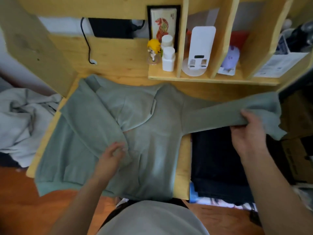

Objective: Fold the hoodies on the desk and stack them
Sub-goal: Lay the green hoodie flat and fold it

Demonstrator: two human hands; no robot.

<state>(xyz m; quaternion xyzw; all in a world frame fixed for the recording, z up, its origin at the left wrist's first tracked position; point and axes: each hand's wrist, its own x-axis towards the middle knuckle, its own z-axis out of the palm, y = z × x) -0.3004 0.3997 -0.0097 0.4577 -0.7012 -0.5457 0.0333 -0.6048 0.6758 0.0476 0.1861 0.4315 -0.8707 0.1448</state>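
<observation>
A sage-green hoodie (152,150) lies spread face up on the wooden desk (182,167), its hem toward me. Its left sleeve is folded diagonally across the chest, and my left hand (113,153) holds that sleeve's cuff end near the middle of the body. My right hand (249,133) grips the other sleeve (220,114) near its cuff, stretched out to the right and lifted off the desk. Under that sleeve, a dark folded garment (216,163) lies on the desk's right side.
A pile of light grey clothes (22,121) lies left of the desk. A shelf (194,78) behind the hoodie carries white bottles (167,58), a small figurine (153,48) and a white device (198,53). Cardboard boxes (298,119) stand at the right.
</observation>
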